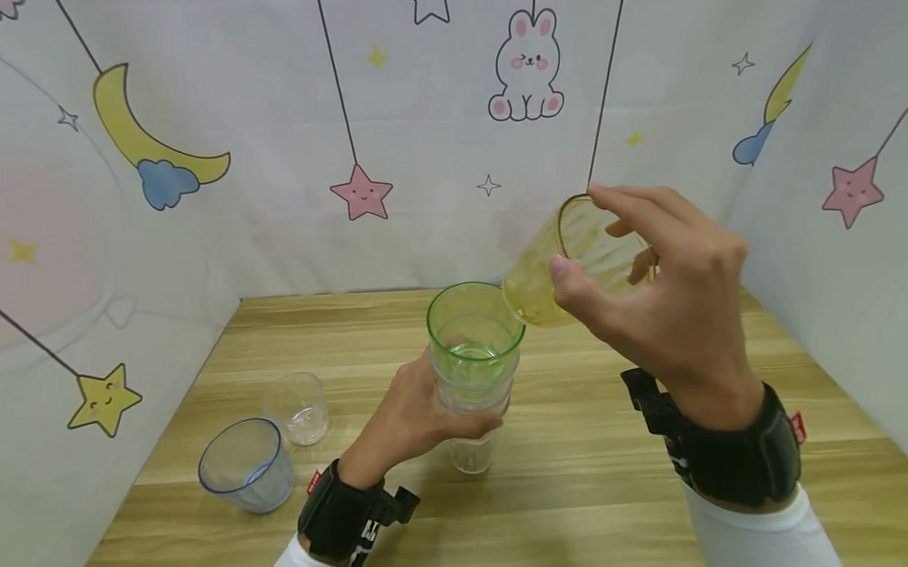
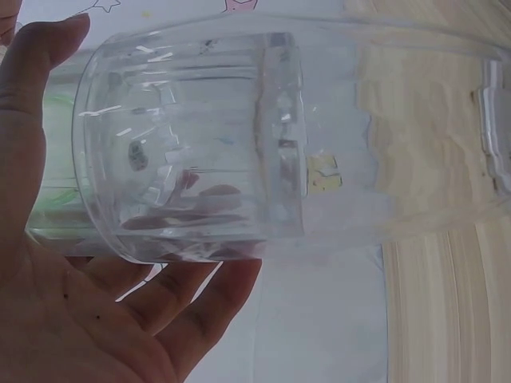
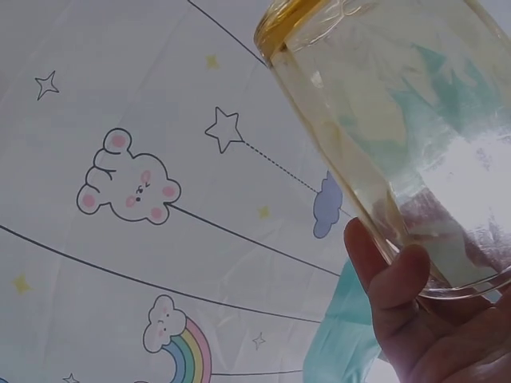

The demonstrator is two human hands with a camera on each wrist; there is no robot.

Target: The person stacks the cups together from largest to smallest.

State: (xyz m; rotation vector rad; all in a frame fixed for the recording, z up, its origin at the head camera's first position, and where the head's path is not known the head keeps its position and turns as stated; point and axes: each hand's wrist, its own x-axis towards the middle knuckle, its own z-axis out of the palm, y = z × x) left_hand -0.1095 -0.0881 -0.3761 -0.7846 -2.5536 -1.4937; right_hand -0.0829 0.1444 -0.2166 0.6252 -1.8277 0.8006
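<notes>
My left hand [image 1: 412, 407] grips a stack of drinking glasses around its upper part. A green-tinted glass [image 1: 471, 317] tops this stack, its mouth facing up. Below it, clear glasses [image 2: 335, 104] are nested one in another, and the lowest clear glass [image 1: 470, 456] shows beneath my fingers. My right hand [image 1: 672, 283] holds a yellow-tinted glass [image 1: 529, 286] by its rim, thumb and fingers spread around it. The yellow glass [image 3: 383, 120] is tilted, base toward the green rim, which it overlaps in the head view.
A blue-rimmed glass [image 1: 267, 485] and a small clear glass [image 1: 306, 420] stand close together on the left of the wooden table [image 1: 566, 504]. White cloth walls [image 1: 430, 107] with printed stars, moons and a rabbit enclose the table at the back and both sides.
</notes>
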